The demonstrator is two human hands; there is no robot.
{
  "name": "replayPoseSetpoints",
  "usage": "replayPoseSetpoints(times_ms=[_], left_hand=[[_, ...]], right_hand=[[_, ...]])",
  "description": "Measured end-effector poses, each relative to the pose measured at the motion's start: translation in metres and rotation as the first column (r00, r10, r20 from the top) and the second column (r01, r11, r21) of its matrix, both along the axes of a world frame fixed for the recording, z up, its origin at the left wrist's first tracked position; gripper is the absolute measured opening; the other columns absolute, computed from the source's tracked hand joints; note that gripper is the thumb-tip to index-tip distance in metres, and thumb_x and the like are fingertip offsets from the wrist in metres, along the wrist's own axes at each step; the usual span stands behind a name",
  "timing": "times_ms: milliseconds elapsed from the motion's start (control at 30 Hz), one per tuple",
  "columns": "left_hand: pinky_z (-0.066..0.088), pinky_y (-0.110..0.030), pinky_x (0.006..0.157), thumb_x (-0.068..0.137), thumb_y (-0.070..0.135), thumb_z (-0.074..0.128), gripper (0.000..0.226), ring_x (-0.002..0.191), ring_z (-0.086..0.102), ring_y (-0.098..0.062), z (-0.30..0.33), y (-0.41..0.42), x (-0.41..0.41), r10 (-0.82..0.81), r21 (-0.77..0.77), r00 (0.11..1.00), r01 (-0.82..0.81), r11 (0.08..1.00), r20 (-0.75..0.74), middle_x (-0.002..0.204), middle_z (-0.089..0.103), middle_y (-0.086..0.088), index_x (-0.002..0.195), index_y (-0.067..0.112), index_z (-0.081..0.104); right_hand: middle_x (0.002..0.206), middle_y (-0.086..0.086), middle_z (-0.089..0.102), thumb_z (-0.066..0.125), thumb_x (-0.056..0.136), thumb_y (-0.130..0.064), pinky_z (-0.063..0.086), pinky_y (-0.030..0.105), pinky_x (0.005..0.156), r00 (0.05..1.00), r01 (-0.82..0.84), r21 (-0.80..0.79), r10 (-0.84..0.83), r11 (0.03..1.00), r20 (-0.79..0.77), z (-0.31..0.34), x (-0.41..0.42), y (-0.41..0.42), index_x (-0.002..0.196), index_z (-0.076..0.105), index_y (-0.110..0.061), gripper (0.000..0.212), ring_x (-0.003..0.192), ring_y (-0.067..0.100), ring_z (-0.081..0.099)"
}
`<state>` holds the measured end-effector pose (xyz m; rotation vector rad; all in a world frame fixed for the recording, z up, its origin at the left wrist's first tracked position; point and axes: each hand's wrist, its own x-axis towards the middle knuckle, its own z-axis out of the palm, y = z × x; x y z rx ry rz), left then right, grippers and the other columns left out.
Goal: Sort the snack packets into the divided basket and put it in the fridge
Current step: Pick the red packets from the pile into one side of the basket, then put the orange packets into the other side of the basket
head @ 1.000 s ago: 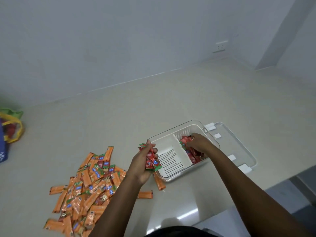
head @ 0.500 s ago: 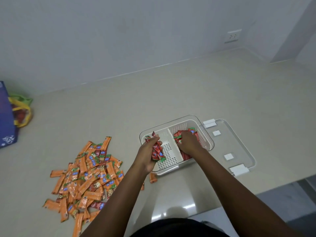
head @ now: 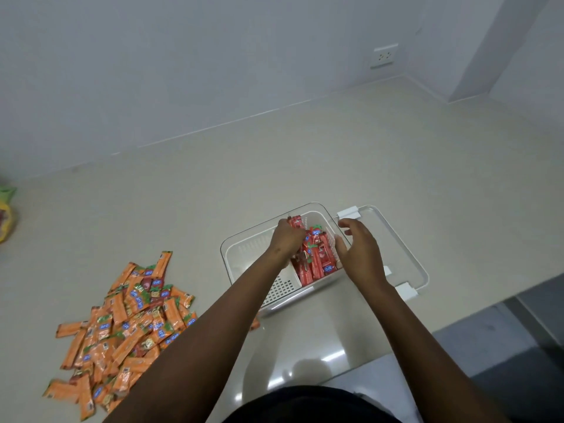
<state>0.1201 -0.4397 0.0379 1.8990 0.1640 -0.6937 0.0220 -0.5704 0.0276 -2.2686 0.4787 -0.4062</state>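
**Red packets may spill over the divider**

Centre-right, the left hand (head: 285, 239) grips red foil snack packets (head: 317, 261) over the white slotted plastic basket (head: 244, 254)'s right compartment. The right hand (head: 357, 248) hovers slack-fingered, empty. Loosely dropped packets could slide across.

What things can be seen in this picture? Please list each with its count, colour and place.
basket: one, white and clear, divided, on the counter centre-right
red packets: a bunch, right compartment of the basket
orange packets: a big heap, a few red among them, counter left
lid: one, clear with white clips, right of the basket
bag: one, yellow and green, far left edge
wall socket: one, white, back wall
left hand: over the basket, grip on red packets
right hand: open, at the basket's right wall
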Motion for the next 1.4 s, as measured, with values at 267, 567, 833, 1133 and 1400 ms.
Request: replayPoseSetpoints(times_ms=[267,567,833,1133,1400], left_hand=[[0.05,-0.027,0.054,0.087,0.01,0.057,0.032,0.074,0.066,-0.028,-0.022,-0.043,0.003,-0.078,0.188,0.997,0.078,0.979,-0.005,0.099,0.069,-0.02,0.114,-0.007,0.056],[0.049,-0.029,0.081,0.09,0.014,0.053,0.041,0.106,0.06,-0.023,-0.004,-0.015,-0.003,-0.116,0.141,0.976,0.091,0.986,0.184,0.129,0.056,-0.006,0.13,0.012,0.05],[0.041,-0.004,0.07,0.094,0.019,0.055,0.011,0.09,0.058,0.005,0.01,0.092,-0.023,-0.05,0.093,0.83,-0.002,0.996,0.556,0.104,0.061,0.012,0.101,0.022,0.063],[0.043,-0.005,0.065,0.094,0.015,0.056,0.013,0.087,0.06,0.001,-0.012,0.268,-0.056,0.089,0.111,0.866,-0.163,0.98,0.492,0.1,0.064,0.013,0.1,0.023,0.063],[0.05,-0.023,0.072,0.091,0.014,0.058,0.017,0.09,0.061,-0.007,-0.049,0.405,-0.077,0.161,0.251,0.903,-0.276,0.928,0.399,0.101,0.065,0.007,0.107,0.019,0.062]], right_hand=[[0.114,0.0,0.062,0.061,0.088,-0.012,0.042,0.024,0.086,1.0,0.02,0.023,-0.02,1.0,0.021,-0.005,-0.01,-0.003,0.118,0.057,-0.014,0.03,0.104,0.018,0.057],[0.122,0.003,0.062,0.059,0.09,-0.017,0.048,0.035,0.096,1.0,-0.008,0.005,0.008,1.0,-0.024,-0.003,-0.009,0.014,0.125,0.057,-0.014,0.035,0.111,0.019,0.057],[0.116,0.003,0.063,0.062,0.088,-0.013,0.046,0.029,0.093,0.995,-0.103,-0.029,0.103,0.994,0.012,0.002,0.008,0.074,0.113,0.062,-0.013,0.025,0.108,0.02,0.057],[0.101,-0.007,0.059,0.064,0.085,-0.008,0.04,0.014,0.081,0.919,-0.391,0.04,0.389,0.919,0.064,0.011,0.027,0.212,0.108,0.063,-0.015,0.024,0.092,0.004,0.054],[0.093,-0.009,0.055,0.065,0.084,-0.012,0.036,0.007,0.071,0.762,-0.621,0.086,0.625,0.779,-0.17,-0.026,0.03,0.329,0.105,0.063,-0.016,0.021,0.084,0.006,0.053]])
